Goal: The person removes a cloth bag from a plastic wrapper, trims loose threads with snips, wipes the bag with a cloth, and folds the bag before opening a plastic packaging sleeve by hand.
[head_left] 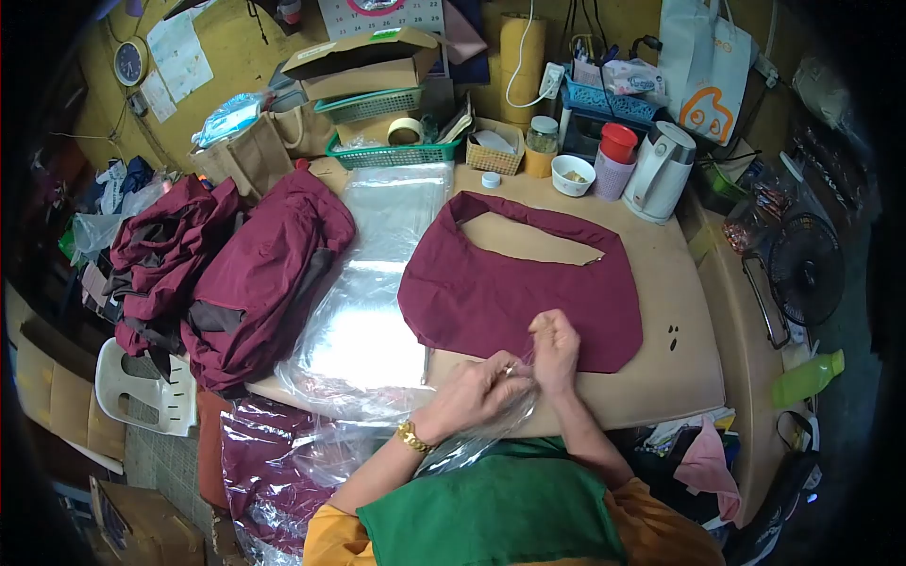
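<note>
My left hand [477,389], with a gold watch on the wrist, is closed in a pinch on a transparent plastic bag [483,439] in front of my body. Close beside it, my right hand [555,349] is raised with fingers curled, gripping the bag's thin edge. The plastic hangs down from both hands over the table's front edge. Just beyond them a maroon shoulder bag [519,297] lies flat on the table [684,330], its strap loop away from me. To its left lies a stack of transparent plastic bags [377,283].
Piled maroon bags [264,274] lie at the left. Along the back stand a green basket [392,156], a white bowl [573,175], a red-lidded cup [613,170] and a white kettle [661,170]. Plastic-wrapped maroon bags [269,462] lie below the table's front left.
</note>
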Demonstrator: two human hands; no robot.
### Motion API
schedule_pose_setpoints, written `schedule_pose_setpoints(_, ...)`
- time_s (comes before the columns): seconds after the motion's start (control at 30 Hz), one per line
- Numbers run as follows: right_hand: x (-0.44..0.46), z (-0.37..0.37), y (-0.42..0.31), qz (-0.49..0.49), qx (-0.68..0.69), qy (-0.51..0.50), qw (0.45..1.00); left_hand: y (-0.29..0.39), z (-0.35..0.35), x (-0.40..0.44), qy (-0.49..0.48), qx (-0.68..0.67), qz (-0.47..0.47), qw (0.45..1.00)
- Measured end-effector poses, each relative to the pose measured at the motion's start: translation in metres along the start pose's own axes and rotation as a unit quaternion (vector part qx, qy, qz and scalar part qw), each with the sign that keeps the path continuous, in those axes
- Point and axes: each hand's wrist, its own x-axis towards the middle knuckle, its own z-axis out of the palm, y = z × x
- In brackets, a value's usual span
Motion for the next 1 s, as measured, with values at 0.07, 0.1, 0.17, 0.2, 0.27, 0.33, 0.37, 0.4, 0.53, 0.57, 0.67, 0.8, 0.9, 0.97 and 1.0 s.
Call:
schedule_pose_setpoints(0.07, 0.018, -0.017, 0.002, -0.065, -0.033, 0.069, 0.995, 0.030, -0.023, 0.003, -0.247, -0.103, -0.211, 0.940)
schedule_pose_setpoints(0.1, 0.031, -0.032, 0.003, -0.101, -0.054, 0.109, 0.987, 0.037, -0.033, 0.001, -0.245, -0.103, -0.211, 0.941)
schedule_pose_setpoints(0.17, 0.053, -0.075, 0.019, -0.054, -0.082, 0.161, 0.982, 0.044, -0.051, -0.007, -0.404, -0.202, -0.204, 0.868)
schedule_pose_setpoints(0.2, 0.059, -0.089, 0.010, -0.010, -0.052, 0.198, 0.979, 0.039, -0.059, -0.014, -0.405, -0.202, -0.204, 0.868)
schedule_pose_setpoints(0.27, 0.065, -0.116, -0.005, 0.008, 0.007, 0.239, 0.971, 0.024, -0.072, -0.029, -0.460, -0.287, -0.125, 0.831)
schedule_pose_setpoints(0.33, 0.063, -0.132, -0.006, -0.019, 0.035, 0.233, 0.972, 0.017, -0.084, -0.037, -0.318, -0.313, -0.119, 0.887)
schedule_pose_setpoints(0.37, 0.057, -0.137, -0.003, -0.019, 0.034, 0.231, 0.972, 0.014, -0.089, -0.041, -0.167, -0.331, -0.110, 0.922)
schedule_pose_setpoints(0.4, 0.047, -0.141, 0.003, -0.002, 0.070, 0.072, 0.995, -0.002, -0.089, -0.043, -0.055, -0.370, -0.132, 0.918)
schedule_pose_setpoints(0.53, 0.029, -0.130, -0.010, -0.032, -0.015, -0.414, 0.909, -0.031, -0.131, -0.044, 0.095, -0.676, -0.164, 0.712)
schedule_pose_setpoints(0.57, 0.028, -0.124, -0.005, -0.071, 0.060, -0.385, 0.918, -0.036, -0.136, -0.041, -0.007, -0.771, -0.150, 0.619)
schedule_pose_setpoints(0.67, 0.032, -0.123, -0.012, -0.040, 0.260, -0.198, 0.944, -0.011, -0.134, -0.040, -0.203, -0.618, -0.196, 0.734)
schedule_pose_setpoints(0.8, 0.035, -0.128, -0.012, 0.104, 0.458, -0.162, 0.868, -0.025, -0.127, -0.059, -0.334, -0.146, -0.183, 0.913)
schedule_pose_setpoints(0.9, 0.035, -0.136, -0.015, 0.028, 0.175, -0.348, 0.920, -0.025, -0.140, -0.052, 0.058, -0.342, -0.200, 0.916)
schedule_pose_setpoints(0.97, 0.031, -0.130, -0.036, 0.066, 0.059, -0.544, 0.834, -0.023, -0.151, -0.054, 0.102, -0.608, -0.176, 0.768)
schedule_pose_setpoints(1.0, 0.023, -0.127, -0.015, -0.005, 0.151, -0.422, 0.894, -0.022, -0.158, -0.059, 0.006, -0.785, -0.157, 0.599)
